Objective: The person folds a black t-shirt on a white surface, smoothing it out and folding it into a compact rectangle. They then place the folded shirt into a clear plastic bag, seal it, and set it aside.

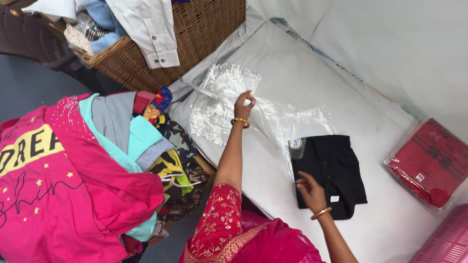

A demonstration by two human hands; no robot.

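My left hand, with a gold bangle at the wrist, reaches forward and pinches the edge of a clear plastic bag lying on a white padded surface. A second clear bag lies just right of it, overlapping the top of a folded black garment. My right hand, fingers spread, rests at the black garment's lower left edge.
A wicker basket full of clothes stands at the top left. A heap of bright clothes, pink on top, fills the left side. At right lies a red garment sealed in plastic, with a pink plastic crate in the corner.
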